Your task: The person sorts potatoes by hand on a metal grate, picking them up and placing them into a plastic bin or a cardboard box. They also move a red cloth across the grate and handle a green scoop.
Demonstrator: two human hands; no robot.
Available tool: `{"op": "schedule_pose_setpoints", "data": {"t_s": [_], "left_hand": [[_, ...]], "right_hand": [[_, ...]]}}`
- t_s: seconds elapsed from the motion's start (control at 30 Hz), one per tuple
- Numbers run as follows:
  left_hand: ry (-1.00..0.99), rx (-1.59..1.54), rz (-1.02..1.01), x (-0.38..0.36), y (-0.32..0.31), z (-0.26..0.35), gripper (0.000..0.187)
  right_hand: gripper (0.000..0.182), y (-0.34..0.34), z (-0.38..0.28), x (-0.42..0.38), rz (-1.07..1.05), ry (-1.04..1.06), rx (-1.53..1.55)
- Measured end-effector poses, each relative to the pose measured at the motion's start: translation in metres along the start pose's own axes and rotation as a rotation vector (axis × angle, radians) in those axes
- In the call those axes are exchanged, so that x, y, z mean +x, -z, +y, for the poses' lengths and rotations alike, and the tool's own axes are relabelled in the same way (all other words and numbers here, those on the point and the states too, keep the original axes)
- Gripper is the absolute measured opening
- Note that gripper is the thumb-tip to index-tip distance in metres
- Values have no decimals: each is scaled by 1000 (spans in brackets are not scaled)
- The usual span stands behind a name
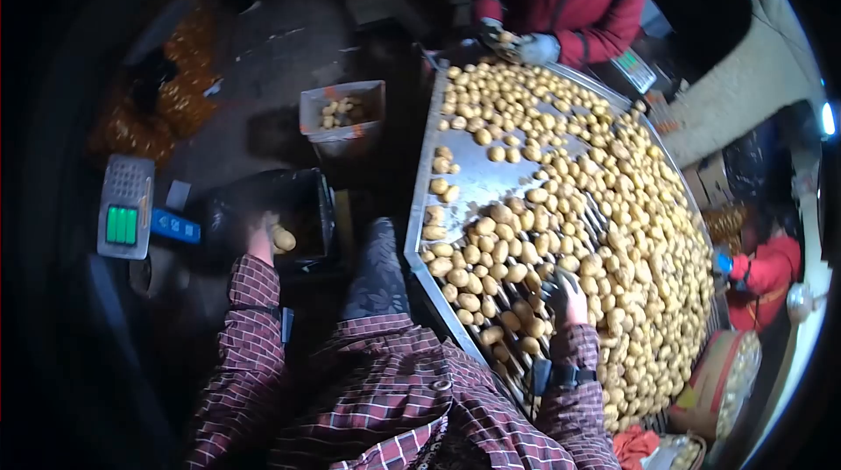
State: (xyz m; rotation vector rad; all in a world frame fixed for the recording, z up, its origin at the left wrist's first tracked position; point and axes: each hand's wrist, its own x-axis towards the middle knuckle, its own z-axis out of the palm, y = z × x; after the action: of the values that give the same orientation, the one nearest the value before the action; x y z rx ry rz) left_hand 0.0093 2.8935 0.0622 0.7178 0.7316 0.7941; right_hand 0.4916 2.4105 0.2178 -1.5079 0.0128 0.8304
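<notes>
My left hand (263,238) is over a box lined with a black bag (307,194), left of my leg. Pale potatoes (283,240) sit in its fingers, which are somewhat blurred. My right hand (565,295), in a dark glove, reaches onto the heap of potatoes (626,268) on the metal sorting table (491,163). Its fingers are spread and bent over potatoes near the table's dark bars, with no potato plainly gripped. Under the palm the view is hidden.
A scale (127,207) with a green display stands at left. Behind the black-lined box is a white crate (342,111) holding potatoes. Across the table, a person's gloved hands (526,48) handle potatoes. Another person in a red sleeve (766,277) is at right, near a sack (718,378).
</notes>
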Motion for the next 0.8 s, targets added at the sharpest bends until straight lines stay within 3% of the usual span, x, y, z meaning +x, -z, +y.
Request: {"op": "schedule_pose_setpoints", "data": {"t_s": [0.07,0.1,0.13,0.23,0.27,0.3,0.37,0.4,0.47,0.5,0.57,0.6,0.7,0.73,0.8], "left_hand": [[-175,704,229,-26,-169,27,28],[-165,663,-12,-33,-213,22,26],[-225,710,-196,-40,-253,4,26],[-343,1246,-797,-76,-354,-38,35],[-303,1596,-943,-89,-372,-58,43],[-352,1899,-1044,-104,-382,-79,51],[-283,2228,-1107,-126,-413,-87,50],[-285,2267,-1028,-121,-407,-107,44],[-293,2237,-1065,-111,-410,-101,34],[-320,2237,-1069,-102,-406,-107,32],[-233,2264,-1059,-101,-416,-105,33],[-240,2310,-1089,-101,-416,-108,33],[-377,2238,-1171,-88,-389,-131,34],[-439,2182,-1193,-88,-389,-124,34],[-372,2128,-1136,-90,-390,-115,33]], "right_hand": [[35,49,10,-36,159,-24,106],[33,43,0,-68,292,-33,72],[32,65,23,-77,272,-13,70],[28,79,60,-108,262,-57,27],[26,79,78,-114,244,-119,117],[25,93,108,-113,228,-101,-28],[26,81,111,-121,301,139,-257],[27,83,109,-121,283,109,-209],[27,76,94,-123,235,36,-102],[29,82,98,-120,230,-113,8],[29,64,80,-118,292,215,-469],[30,57,83,-113,386,249,-480],[61,10,25,-120,209,278,-1187],[76,1,20,-118,101,116,-1285],[81,-11,25,-108,67,94,-1395]]}}
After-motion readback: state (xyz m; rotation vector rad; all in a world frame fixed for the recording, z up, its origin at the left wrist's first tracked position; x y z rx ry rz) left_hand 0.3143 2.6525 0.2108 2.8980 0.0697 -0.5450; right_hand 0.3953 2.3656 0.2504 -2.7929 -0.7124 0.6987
